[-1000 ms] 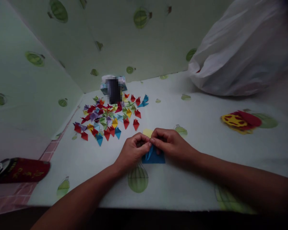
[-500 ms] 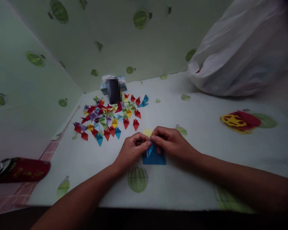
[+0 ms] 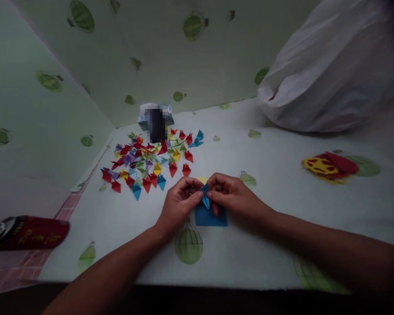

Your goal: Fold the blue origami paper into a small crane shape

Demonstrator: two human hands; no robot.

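Between my two hands is a small blue folded paper piece (image 3: 205, 197), narrow and pointed at its lower end. My left hand (image 3: 183, 199) pinches its left side with thumb and fingers. On the other side my right hand (image 3: 231, 194) is closed on it, thumb against the paper. Beneath them a flat blue paper sheet (image 3: 212, 218) lies on the table, with a bit of yellow paper (image 3: 202, 180) showing just behind the fingers. Many small folded paper figures (image 3: 146, 183) in red, blue, yellow, green and purple are spread beyond my left hand.
A dark, blurred-out object (image 3: 157, 124) stands before a tissue box (image 3: 169, 114) at the back. A large white plastic bag (image 3: 318, 83) fills the back right. Red and yellow cut-out pieces (image 3: 330, 166) lie right. A red can (image 3: 29, 232) rests on its side at left.
The blue folded piece has turned a little and now shows more of itself between my thumbs. My left thumb has shifted slightly left and down.
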